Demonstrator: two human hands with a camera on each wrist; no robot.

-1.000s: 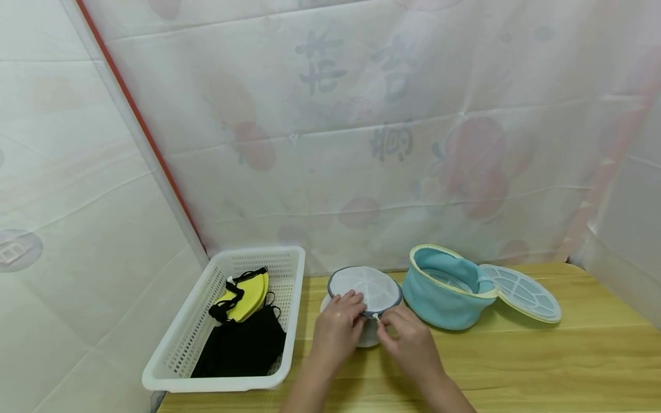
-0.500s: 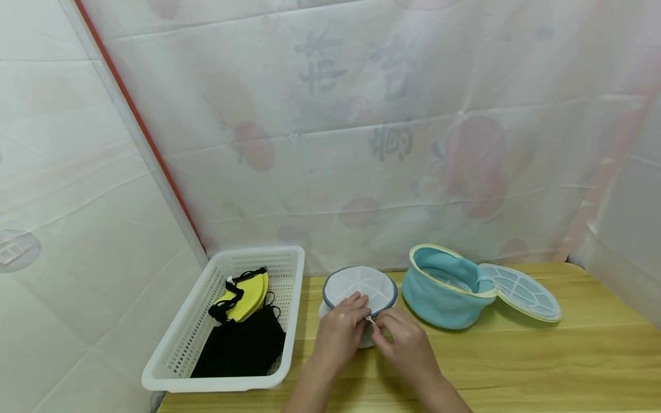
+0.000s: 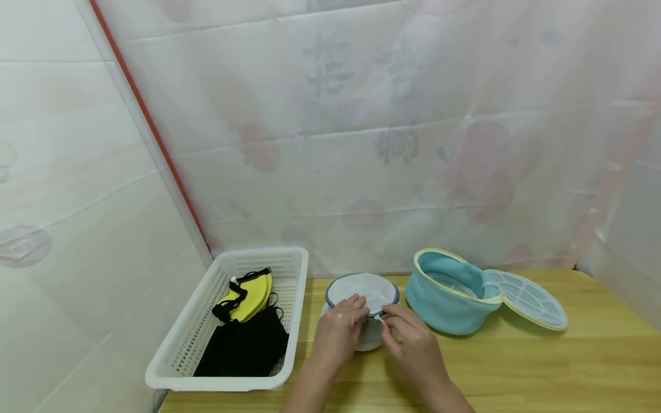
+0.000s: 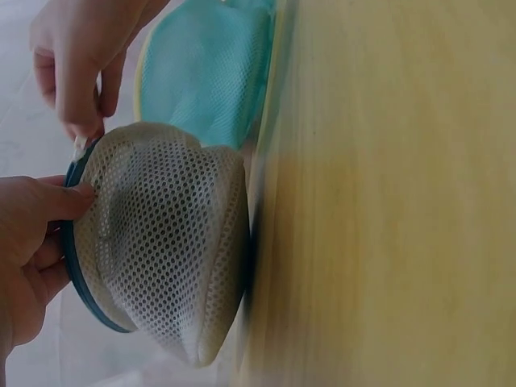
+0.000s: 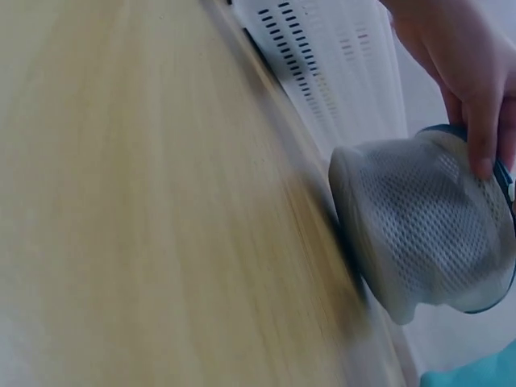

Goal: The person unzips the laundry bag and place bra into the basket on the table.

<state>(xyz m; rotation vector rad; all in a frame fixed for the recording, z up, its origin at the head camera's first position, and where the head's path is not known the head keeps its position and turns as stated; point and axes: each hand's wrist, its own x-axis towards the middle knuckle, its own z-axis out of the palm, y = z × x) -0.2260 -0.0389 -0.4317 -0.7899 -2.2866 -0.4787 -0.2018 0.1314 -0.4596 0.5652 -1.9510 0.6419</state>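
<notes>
A round white mesh laundry bag point(image 3: 369, 335) with a dark blue zipper rim stands on the wooden table, its top lying flat over the opening. My left hand point(image 3: 338, 330) grips the rim at the front left. Its thumb presses the mesh side in the left wrist view, while the fingers lie on the top. Just right of it, my right hand point(image 3: 413, 341) pinches the white zipper pull point(image 3: 380, 319) at the front of the rim. The left wrist view shows the bag's mesh wall point(image 4: 173, 234) bulging and its inside cannot be seen.
A blue mesh laundry bag point(image 3: 439, 312) with its lid point(image 3: 532, 299) flopped open stands close on the right. On the left, a white plastic basket point(image 3: 299, 310) holds a yellow bra point(image 3: 255, 295) and a black garment point(image 3: 242, 344). A patterned curtain hangs behind the table.
The white bag shifts a little left, then slightly back. My right hand and the zipper pull have moved a short way right along the rim, away from my left hand. The view tilts slightly.
</notes>
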